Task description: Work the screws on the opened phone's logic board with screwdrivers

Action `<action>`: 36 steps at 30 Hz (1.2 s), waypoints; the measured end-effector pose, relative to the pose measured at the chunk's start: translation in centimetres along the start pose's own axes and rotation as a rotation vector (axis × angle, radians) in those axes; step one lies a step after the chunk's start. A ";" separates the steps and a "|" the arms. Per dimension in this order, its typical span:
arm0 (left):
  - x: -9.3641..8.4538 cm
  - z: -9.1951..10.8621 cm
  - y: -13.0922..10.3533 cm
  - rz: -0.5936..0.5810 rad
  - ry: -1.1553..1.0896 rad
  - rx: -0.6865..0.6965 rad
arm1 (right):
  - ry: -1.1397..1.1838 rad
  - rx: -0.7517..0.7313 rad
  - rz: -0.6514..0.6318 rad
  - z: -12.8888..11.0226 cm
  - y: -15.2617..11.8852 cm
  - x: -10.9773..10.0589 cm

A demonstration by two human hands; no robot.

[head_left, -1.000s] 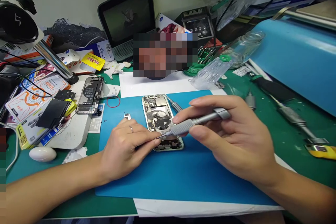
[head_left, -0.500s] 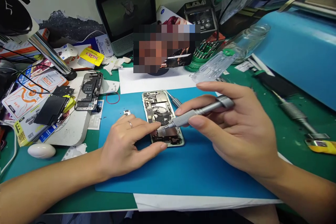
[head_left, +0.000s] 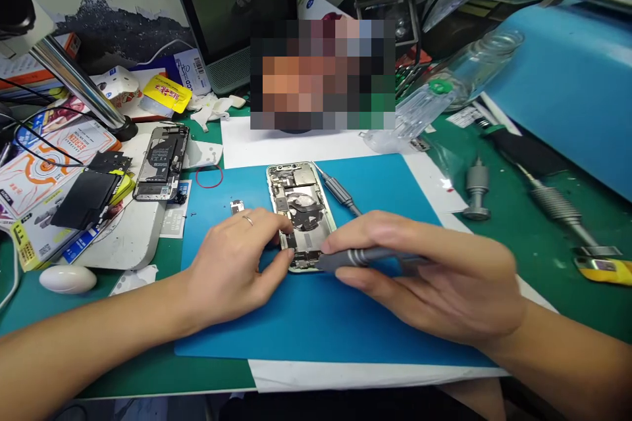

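Note:
An opened phone (head_left: 309, 210) lies on the blue mat (head_left: 296, 322), its internal parts showing. My left hand (head_left: 237, 263) rests at the phone's lower left edge; thumb and index finger are apart, with nothing seen between them. The fingers of my right hand (head_left: 434, 276) are closed on a dark grey tool (head_left: 358, 258) with pale stripes, whose tip is over the phone's lower end. Beside the phone's upper right side lies a grey screwdriver (head_left: 340, 192). Another grey screwdriver (head_left: 477, 187) is at the mat's right, beyond my right hand.
A second opened phone (head_left: 162, 161) lies on a white box at the left, near a white mouse (head_left: 68, 279). At the back are a screen (head_left: 237, 6) and a blurred patch. Clear containers (head_left: 427, 108) and a black-handled tool (head_left: 526, 158) lie at the right.
The silver screwdriver has left my right hand, which now grips the dark grey tool lower on the phone. My left fingers have drawn back to the phone's left edge. The view has shifted slightly.

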State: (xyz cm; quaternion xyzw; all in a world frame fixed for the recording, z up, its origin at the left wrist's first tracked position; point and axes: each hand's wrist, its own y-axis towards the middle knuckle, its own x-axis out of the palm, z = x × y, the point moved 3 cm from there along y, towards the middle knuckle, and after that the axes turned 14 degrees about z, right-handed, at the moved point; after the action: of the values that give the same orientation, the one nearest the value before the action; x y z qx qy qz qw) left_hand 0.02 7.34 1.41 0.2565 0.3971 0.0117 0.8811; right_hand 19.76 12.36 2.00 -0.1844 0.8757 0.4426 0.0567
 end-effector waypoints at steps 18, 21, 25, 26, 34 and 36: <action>0.6 0.1 0.0 -0.035 -0.029 0.027 | -0.076 -0.031 -0.089 0.5 -0.1 0.5; 0.6 0.1 0.0 -0.045 -0.028 0.029 | -0.112 -0.069 -0.134 0.4 0.1 0.6; 0.6 0.0 0.0 -0.036 -0.032 0.028 | -0.097 -0.220 -0.140 -0.3 0.5 0.7; 0.6 0.0 0.0 -0.038 -0.035 0.027 | -0.095 -0.232 -0.152 -0.4 0.6 0.8; 0.5 0.2 0.2 -0.051 -0.043 0.037 | -0.157 -0.218 -0.166 -0.9 0.9 1.2; 0.5 0.2 0.2 -0.049 -0.038 0.036 | -0.183 -0.232 -0.159 -0.9 1.0 1.2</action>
State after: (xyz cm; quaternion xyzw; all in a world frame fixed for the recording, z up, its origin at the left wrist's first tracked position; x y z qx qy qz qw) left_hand 0.50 7.57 1.27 0.2625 0.3867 -0.0217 0.8838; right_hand 18.37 11.85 2.99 -0.2174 0.7927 0.5496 0.1493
